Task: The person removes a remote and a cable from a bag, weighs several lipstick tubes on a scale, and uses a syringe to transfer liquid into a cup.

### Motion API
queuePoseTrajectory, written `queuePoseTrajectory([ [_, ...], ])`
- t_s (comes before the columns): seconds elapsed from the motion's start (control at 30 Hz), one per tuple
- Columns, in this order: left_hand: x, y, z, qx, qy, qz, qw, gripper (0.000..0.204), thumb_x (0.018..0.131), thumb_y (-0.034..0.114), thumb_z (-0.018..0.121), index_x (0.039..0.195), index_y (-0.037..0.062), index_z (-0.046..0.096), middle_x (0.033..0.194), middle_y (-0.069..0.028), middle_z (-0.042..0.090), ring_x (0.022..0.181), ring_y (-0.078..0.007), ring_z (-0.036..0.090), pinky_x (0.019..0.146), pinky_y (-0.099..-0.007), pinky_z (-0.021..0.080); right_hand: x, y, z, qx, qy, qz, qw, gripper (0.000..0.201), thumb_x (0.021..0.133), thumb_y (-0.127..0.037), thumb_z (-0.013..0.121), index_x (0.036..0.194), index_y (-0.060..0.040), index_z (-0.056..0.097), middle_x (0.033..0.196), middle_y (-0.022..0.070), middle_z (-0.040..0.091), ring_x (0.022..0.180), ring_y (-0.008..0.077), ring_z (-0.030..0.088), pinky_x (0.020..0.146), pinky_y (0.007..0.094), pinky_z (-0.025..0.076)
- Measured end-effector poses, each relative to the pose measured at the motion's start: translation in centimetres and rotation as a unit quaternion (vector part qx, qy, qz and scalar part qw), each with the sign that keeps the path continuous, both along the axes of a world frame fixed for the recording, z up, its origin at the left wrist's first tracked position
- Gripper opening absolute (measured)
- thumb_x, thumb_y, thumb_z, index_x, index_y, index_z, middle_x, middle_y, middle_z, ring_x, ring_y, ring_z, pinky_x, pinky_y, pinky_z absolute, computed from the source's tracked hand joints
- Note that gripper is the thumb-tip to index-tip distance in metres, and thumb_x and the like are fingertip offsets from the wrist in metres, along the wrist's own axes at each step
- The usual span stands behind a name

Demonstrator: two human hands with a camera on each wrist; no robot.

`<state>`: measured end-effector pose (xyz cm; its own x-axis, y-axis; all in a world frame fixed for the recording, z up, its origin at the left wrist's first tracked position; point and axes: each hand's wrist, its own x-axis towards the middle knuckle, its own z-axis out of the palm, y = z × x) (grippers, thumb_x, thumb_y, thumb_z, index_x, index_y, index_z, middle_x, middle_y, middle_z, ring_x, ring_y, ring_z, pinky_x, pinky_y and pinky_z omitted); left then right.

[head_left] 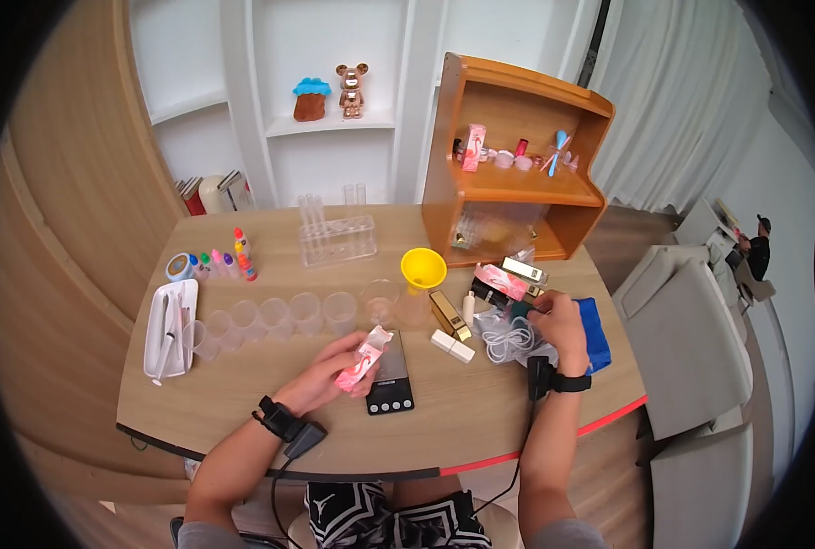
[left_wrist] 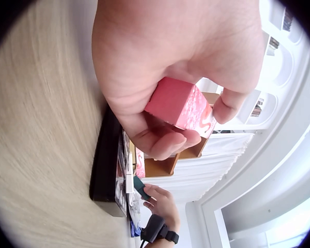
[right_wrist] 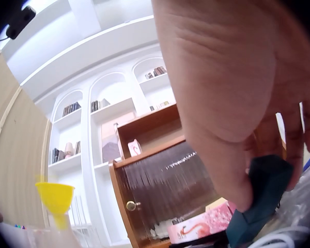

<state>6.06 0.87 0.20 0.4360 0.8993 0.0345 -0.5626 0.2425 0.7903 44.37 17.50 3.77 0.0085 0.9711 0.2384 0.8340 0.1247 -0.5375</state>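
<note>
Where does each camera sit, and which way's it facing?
Head: worn there, facing forward-down over the table; left hand, right hand, forearms, lap show.
Left wrist: worn there, facing the left hand and its pink box; right hand beyond.
Right wrist: worn there, facing the right hand and its dark green object.
Head and right wrist share the yellow funnel.

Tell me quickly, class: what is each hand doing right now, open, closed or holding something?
Left hand: closed, holding a pink box.
Right hand: closed, pinching a green box.
</note>
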Motion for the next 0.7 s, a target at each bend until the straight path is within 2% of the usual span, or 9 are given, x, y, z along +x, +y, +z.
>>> queuePoseTrajectory([
  [0.13, -0.1, 0.1, 0.0, 0.002, 0.000, 0.006, 1.000, 0.032, 0.103, 0.022, 0.052, 0.130, 0.0033, 0.049, 0.083, -0.0089, 0.056, 0.064, -0.0157, 0.050, 0.060, -0.0299, 0.042, -1.5, -1.4, 4.2, -0.029, 0.034, 0.022, 0.999, 0.032, 0.077, -0.008, 0.078, 0.108, -0.0023, 0.070, 0.093, 0.0121, 0.073, 0.080, 0.0216, 0.071, 0.070, 0.0338, 0.056],
  [0.17, 0.0, 0.1, -0.1, -0.001, 0.000, 0.003, 1.000, 0.032, 0.103, 0.022, 0.052, 0.129, 0.0036, 0.049, 0.082, -0.0089, 0.056, 0.064, -0.0157, 0.050, 0.060, -0.0301, 0.042, -1.9, -1.6, 4.3, -0.019, 0.173, 0.095, 0.980, 0.030, 0.081, -0.005, 0.076, 0.109, -0.0008, 0.069, 0.093, 0.0096, 0.073, 0.078, 0.0170, 0.069, 0.068, 0.0298, 0.054],
  [0.23, -0.1, 0.1, -0.3, -0.009, 0.000, -0.002, 1.000, 0.029, 0.104, 0.022, 0.052, 0.127, 0.0048, 0.048, 0.084, -0.0084, 0.057, 0.065, -0.0155, 0.051, 0.059, -0.0293, 0.042, -4.1, -3.3, 5.7, -0.038, 0.390, 0.223, 0.893, 0.027, 0.090, 0.003, 0.070, 0.116, 0.0019, 0.065, 0.101, 0.0072, 0.072, 0.079, 0.0119, 0.067, 0.067, 0.0234, 0.053],
  [0.27, -0.1, 0.1, -0.2, -0.009, 0.002, 0.001, 1.000, 0.029, 0.104, 0.022, 0.052, 0.127, 0.0048, 0.048, 0.084, -0.0084, 0.057, 0.065, -0.0155, 0.051, 0.059, -0.0293, 0.042, -5.2, -3.5, 5.3, -0.039, 0.392, 0.226, 0.891, 0.027, 0.090, 0.003, 0.070, 0.116, 0.0019, 0.065, 0.101, 0.0072, 0.072, 0.079, 0.0119, 0.067, 0.067, 0.0234, 0.053],
  [0.33, 0.0, 0.0, -0.1, -0.014, 0.018, -0.012, 1.000, 0.028, 0.104, 0.023, 0.053, 0.126, 0.0056, 0.048, 0.087, -0.0080, 0.058, 0.066, -0.0153, 0.053, 0.059, -0.0282, 0.043, -6.9, -4.1, 4.4, -0.103, 0.456, 0.390, 0.793, 0.031, 0.091, 0.000, 0.071, 0.121, 0.0016, 0.063, 0.104, 0.0099, 0.071, 0.082, 0.0141, 0.069, 0.071, 0.0261, 0.056],
  [0.37, 0.1, -0.1, 0.1, -0.011, 0.030, -0.013, 0.999, 0.027, 0.105, 0.023, 0.052, 0.126, 0.0063, 0.049, 0.089, -0.0066, 0.058, 0.065, -0.0137, 0.054, 0.056, -0.0270, 0.042, -7.9, -4.8, 4.3, -0.105, 0.457, 0.390, 0.792, 0.031, 0.091, 0.000, 0.071, 0.121, 0.0016, 0.063, 0.104, 0.0099, 0.071, 0.082, 0.0141, 0.069, 0.071, 0.0261, 0.056],
  [0.43, 0.3, -0.5, 1.2, -0.015, 0.052, -0.023, 0.998, 0.028, 0.106, 0.025, 0.052, 0.126, 0.0066, 0.049, 0.089, -0.0055, 0.058, 0.064, -0.0120, 0.054, 0.054, -0.0259, 0.042, -9.8, -6.4, 4.4, -0.231, 0.462, 0.470, 0.716, 0.029, 0.094, 0.001, 0.067, 0.122, 0.0029, 0.062, 0.106, 0.0113, 0.071, 0.087, 0.0160, 0.070, 0.073, 0.0288, 0.057],
  [0.5, 0.3, -0.8, 1.8, 0.000, 0.103, -0.041, 0.994, 0.032, 0.108, 0.032, 0.051, 0.127, 0.0071, 0.048, 0.089, -0.0024, 0.058, 0.061, -0.0068, 0.053, 0.047, -0.0215, 0.038, -11.2, -7.2, 3.6, -0.254, 0.468, 0.470, 0.704, 0.029, 0.095, 0.000, 0.066, 0.123, 0.0033, 0.062, 0.107, 0.0117, 0.071, 0.088, 0.0171, 0.070, 0.074, 0.0297, 0.057],
  [0.7, 0.1, -0.9, 1.9, 0.016, 0.126, -0.057, 0.990, 0.033, 0.109, 0.033, 0.049, 0.129, 0.0071, 0.047, 0.088, 0.0000, 0.056, 0.061, -0.0034, 0.050, 0.045, -0.0199, 0.034, -13.1, -7.4, 1.8, -0.248, 0.489, 0.457, 0.700, 0.029, 0.098, -0.003, 0.064, 0.125, 0.0041, 0.060, 0.107, 0.0143, 0.071, 0.088, 0.0197, 0.071, 0.075, 0.0317, 0.058],
])
